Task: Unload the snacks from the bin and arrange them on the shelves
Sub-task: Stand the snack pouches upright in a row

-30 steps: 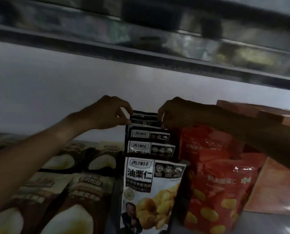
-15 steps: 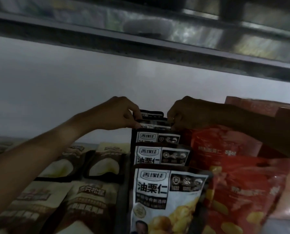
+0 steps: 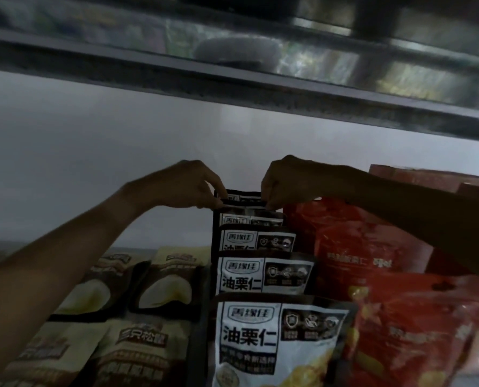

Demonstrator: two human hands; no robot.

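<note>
Left hand [image 3: 188, 185] and right hand [image 3: 284, 182] pinch the top corners of a black-and-white pouch [image 3: 242, 203] (second from back) in an upright row. Red bags [image 3: 352, 241] stand just right; brown packs [image 3: 160, 291] lie left.

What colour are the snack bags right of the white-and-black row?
Red bags with yellow nut pictures; head view.

The white-and-black snack pouches [image 3: 277, 339] read 油栗仁; the brown bag [image 3: 140, 342] reads 三只松鼠
</note>
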